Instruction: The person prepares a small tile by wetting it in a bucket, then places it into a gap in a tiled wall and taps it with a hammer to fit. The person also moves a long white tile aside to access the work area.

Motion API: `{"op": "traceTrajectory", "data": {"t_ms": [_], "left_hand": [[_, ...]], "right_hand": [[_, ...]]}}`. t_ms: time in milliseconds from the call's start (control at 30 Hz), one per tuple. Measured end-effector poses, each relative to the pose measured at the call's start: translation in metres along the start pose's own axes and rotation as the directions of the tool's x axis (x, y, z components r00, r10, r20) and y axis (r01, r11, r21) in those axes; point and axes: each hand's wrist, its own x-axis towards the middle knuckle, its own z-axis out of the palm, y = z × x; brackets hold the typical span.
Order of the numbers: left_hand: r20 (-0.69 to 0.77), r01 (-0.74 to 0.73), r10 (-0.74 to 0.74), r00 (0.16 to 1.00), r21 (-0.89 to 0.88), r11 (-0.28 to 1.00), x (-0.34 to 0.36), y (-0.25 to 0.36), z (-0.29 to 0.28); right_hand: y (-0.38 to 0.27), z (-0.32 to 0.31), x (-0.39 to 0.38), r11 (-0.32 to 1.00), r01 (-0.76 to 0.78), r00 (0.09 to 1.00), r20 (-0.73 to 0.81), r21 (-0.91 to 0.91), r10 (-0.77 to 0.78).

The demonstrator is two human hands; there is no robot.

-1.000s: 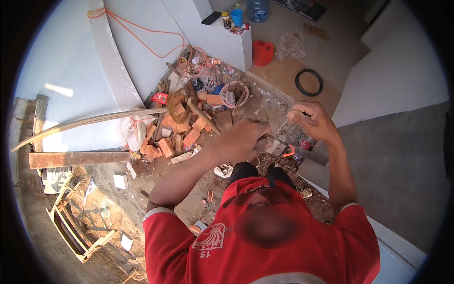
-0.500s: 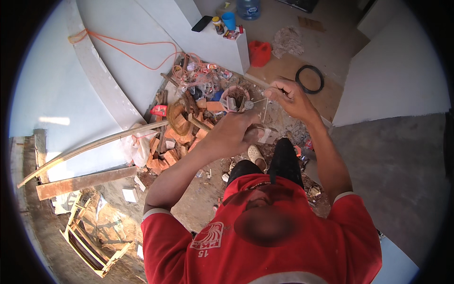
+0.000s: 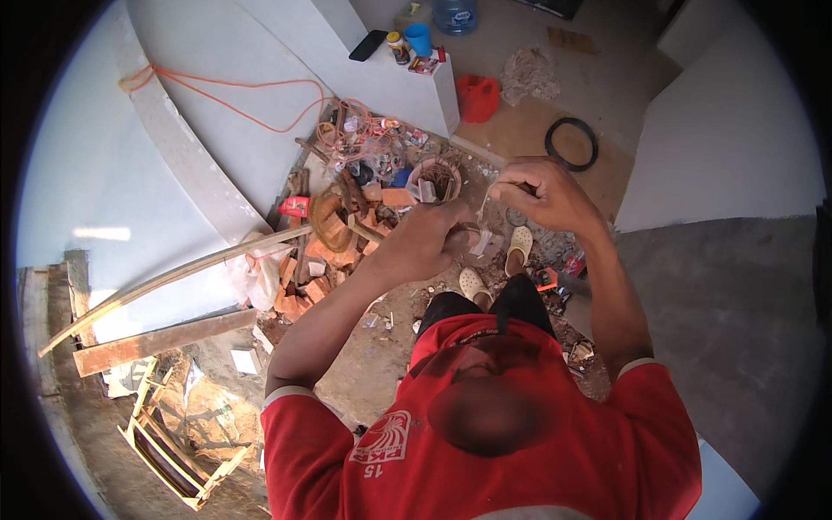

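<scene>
Grip of the left hand (image 3: 422, 243): fingers curled round a small block (image 3: 482, 241), seen on the near side of the bucket (image 3: 412, 179) and a little to its right. Right hand (image 3: 546, 194): to the right of the bucket, fingertips narrow, apparently pinching a thin string (image 3: 483, 203). Key relation: string spans the gap between both hands, just right of the bucket, from about the block out to the right fingertips. Left hand is nearer, touching the block; right hand stands apart from it. Block direction: free end points rightward, away from the bucket; long axis seems roughly crosswise. Blur and covering fingers leave exact tilt unreadable.
</scene>
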Motion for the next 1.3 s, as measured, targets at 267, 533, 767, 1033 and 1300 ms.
{"op": "traceTrajectory", "data": {"t_ms": [267,533,767,1033,1300], "left_hand": [[-0.319,-0.179,-0.240,0.917,-0.866,0.467,0.040,0.016,-0.006],[-0.106,0.093,-0.088,0.990,0.040,0.995,0.030,-0.003,0.007],[-0.598,-0.176,-0.197,0.777,-0.507,0.844,0.062,0.016,0.005],[0.056,0.205,-0.250,0.967,-0.752,0.626,0.086,0.032,-0.004],[-0.186,0.053,-0.044,0.982,0.040,0.998,0.179,-0.042,0.070]], "right_hand": [[0.026,0.047,-0.016,0.858,-0.058,0.959,-0.209,0.511,0.190],[0.030,0.012,-0.005,0.999,-0.003,0.998,-0.057,-0.043,0.001],[0.043,0.053,-0.025,0.910,0.085,0.896,-0.431,0.405,0.107],[0.100,0.040,-0.024,0.884,0.134,0.928,-0.369,0.448,0.046],[0.162,-0.004,-0.025,0.923,-0.332,0.911,-0.186,0.195,0.367]]}}
